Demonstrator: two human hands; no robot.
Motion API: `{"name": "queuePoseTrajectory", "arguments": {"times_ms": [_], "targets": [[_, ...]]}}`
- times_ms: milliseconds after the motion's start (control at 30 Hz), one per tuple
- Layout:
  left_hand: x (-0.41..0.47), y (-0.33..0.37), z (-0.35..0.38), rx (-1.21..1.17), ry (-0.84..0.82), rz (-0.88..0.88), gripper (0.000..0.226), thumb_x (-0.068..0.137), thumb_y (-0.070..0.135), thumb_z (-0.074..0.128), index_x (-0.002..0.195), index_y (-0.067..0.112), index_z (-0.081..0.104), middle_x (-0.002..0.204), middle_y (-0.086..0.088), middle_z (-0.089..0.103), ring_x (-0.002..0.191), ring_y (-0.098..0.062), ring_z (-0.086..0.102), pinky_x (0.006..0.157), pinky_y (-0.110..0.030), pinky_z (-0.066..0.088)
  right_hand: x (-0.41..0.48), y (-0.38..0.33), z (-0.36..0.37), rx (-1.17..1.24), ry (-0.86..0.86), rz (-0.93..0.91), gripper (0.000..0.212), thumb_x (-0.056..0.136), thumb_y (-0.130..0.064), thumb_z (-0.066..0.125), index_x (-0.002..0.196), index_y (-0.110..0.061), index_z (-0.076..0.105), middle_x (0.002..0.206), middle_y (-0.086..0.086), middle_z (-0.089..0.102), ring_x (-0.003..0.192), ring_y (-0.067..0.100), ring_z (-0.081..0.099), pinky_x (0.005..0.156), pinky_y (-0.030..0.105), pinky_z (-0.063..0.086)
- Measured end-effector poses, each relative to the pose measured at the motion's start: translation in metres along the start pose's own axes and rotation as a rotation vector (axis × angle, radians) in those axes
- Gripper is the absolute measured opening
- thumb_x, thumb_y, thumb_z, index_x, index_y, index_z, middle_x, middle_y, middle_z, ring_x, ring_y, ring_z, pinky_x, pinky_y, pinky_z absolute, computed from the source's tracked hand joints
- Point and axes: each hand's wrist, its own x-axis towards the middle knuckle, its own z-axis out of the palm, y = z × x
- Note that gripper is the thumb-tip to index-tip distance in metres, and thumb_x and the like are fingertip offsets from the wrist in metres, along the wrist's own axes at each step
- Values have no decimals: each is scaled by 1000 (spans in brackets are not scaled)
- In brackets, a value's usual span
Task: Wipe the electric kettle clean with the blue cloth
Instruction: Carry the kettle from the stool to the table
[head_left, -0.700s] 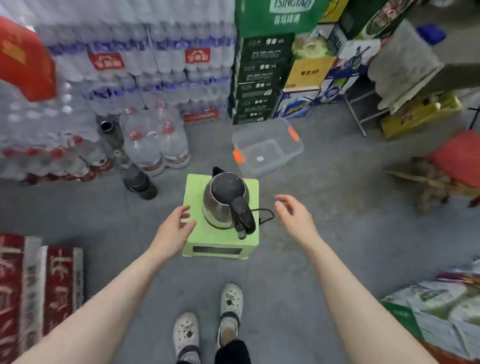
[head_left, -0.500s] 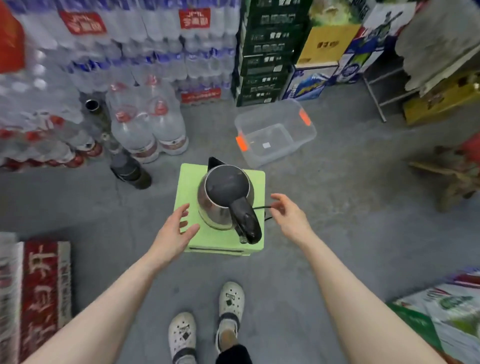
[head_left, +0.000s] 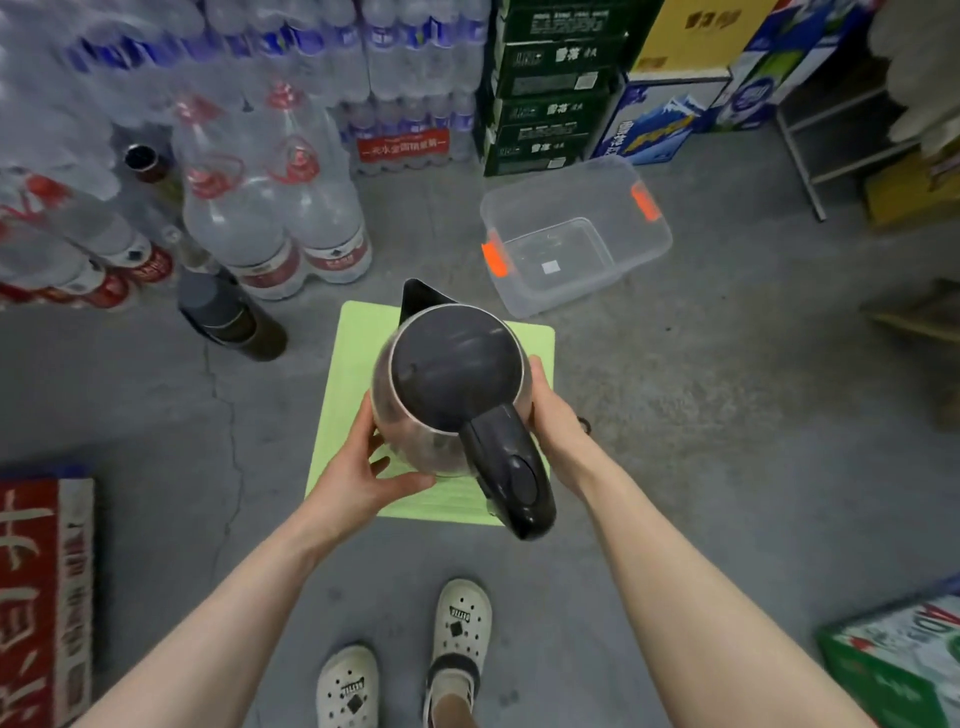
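A steel electric kettle (head_left: 415, 421) with a black lid, spout and handle stands over a light green stool (head_left: 353, 364). My left hand (head_left: 363, 467) cups its lower left side, thumb curled under the body. On the other side, my right hand (head_left: 550, 415) wraps the kettle's wall beside the handle. The kettle looks slightly blurred, and whether it is lifted off the stool I cannot tell. No blue cloth is in view.
A clear plastic bin (head_left: 576, 234) with orange clips sits on the concrete floor behind the stool. Large water bottles (head_left: 275, 208) and a dark bottle (head_left: 228, 317) stand at the left. Stacked cartons (head_left: 550, 83) line the back wall; a green box (head_left: 904, 665) lies at lower right.
Both hands closed in from beside the stool and took hold of the kettle's body. The camera moved closer and tilted down.
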Motion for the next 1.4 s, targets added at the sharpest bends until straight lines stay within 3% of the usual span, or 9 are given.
{"name": "queuePoseTrajectory", "arguments": {"times_ms": [133, 300, 400, 500, 633, 833, 967, 1100, 1400], "targets": [[3, -5, 5, -29, 23, 81, 104, 65, 20, 90, 148, 39, 32, 138, 24, 54, 128, 0, 51, 104, -26, 44, 0, 3, 2, 37, -34, 20, 66, 106, -59, 16, 145, -21, 53, 152, 0, 50, 147, 15, 37, 125, 36, 23], [0, -4, 12, -119, 38, 145, 100, 61, 25, 89, 146, 33, 38, 140, 18, 55, 131, -3, 49, 107, -26, 40, 7, 2, -1, 30, -19, 1, 66, 107, -57, 17, 150, -17, 47, 157, 6, 45, 149, 19, 35, 122, 33, 23], [2, 1, 12, -143, 61, 149, 101, 61, 17, 92, 144, 39, 40, 129, 32, 58, 121, 15, 49, 97, -11, 42, 11, 7, -2, 98, -26, -10, 62, 104, -63, 24, 129, -24, 66, 139, -1, 64, 137, 19, 50, 119, 36, 33], [7, 1, 10, -124, 67, 169, 101, 64, 12, 90, 146, 42, 39, 132, 29, 58, 124, 12, 48, 101, -18, 39, 14, 15, -3, 234, -9, -43, 51, 104, -62, 31, 99, -34, 73, 103, -20, 76, 124, 14, 56, 111, 32, 36], [12, -5, 8, -138, 62, 171, 101, 58, 20, 89, 145, 39, 43, 126, 24, 64, 124, 7, 51, 111, -33, 37, 19, 24, -5, 167, -41, -131, 58, 98, -74, 29, 136, -42, 60, 143, -15, 59, 140, 7, 46, 125, 40, 25], [25, -6, -11, -213, -43, 149, 107, 53, 17, 89, 147, 35, 42, 135, 11, 62, 120, -8, 61, 96, -22, 51, 18, 33, -6, 125, -74, -116, 65, 98, -72, 21, 142, -37, 54, 127, -19, 65, 115, 4, 60, 97, 32, 48], [22, 2, -17, -201, -86, 159, 115, 44, 30, 92, 147, 35, 41, 135, 10, 62, 121, -9, 61, 97, -26, 50, 9, 32, -6, 128, -63, -138, 79, 88, -84, 23, 136, -35, 62, 129, -10, 68, 121, 12, 61, 108, 37, 45], [3, 22, -17, -244, -99, 176, 104, 52, 19, 87, 146, 29, 44, 133, 0, 64, 119, -18, 63, 91, -23, 54, -19, 20, -12, 174, -62, -183, 101, 62, -101, 41, 138, -36, 61, 138, -5, 64, 130, 17, 57, 115, 53, 39], [-94, 119, -12, -297, -142, 214, 102, 56, 24, 83, 148, 36, 40, 130, -1, 66, 105, -12, 67, 84, -28, 54, -154, -25, -33, 285, 8, -259, 72, 79, -86, 40, 132, -43, 63, 125, -13, 72, 117, 11, 67, 101, 48, 54]]}}
